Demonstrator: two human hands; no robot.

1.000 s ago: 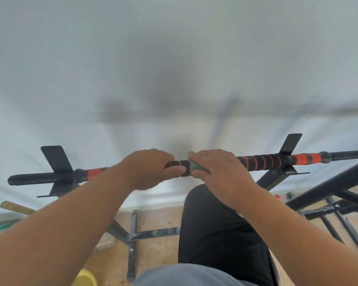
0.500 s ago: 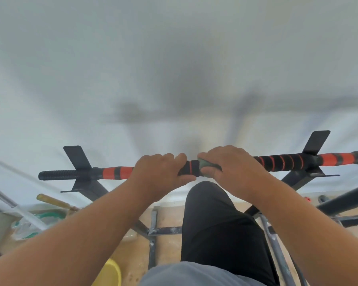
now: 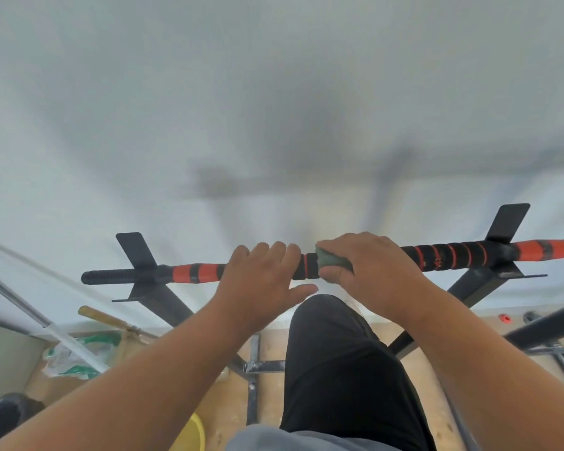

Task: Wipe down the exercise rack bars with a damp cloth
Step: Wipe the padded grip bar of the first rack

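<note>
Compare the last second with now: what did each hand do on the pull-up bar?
The left hand let go of the pull-up bar: its fingers, curled round it before, now lie straight on top. The right hand keeps gripping the green cloth round the bar's middle. The camera view swung; the bar itself looks unmoved.

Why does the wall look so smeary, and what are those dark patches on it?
Head view: the wall is soft and blurred, with no detail; the dark patches look like shadows of the rack, hazy-edged. The bar and hands are sharper; the wide lens bends straight lines near the edges.
</note>
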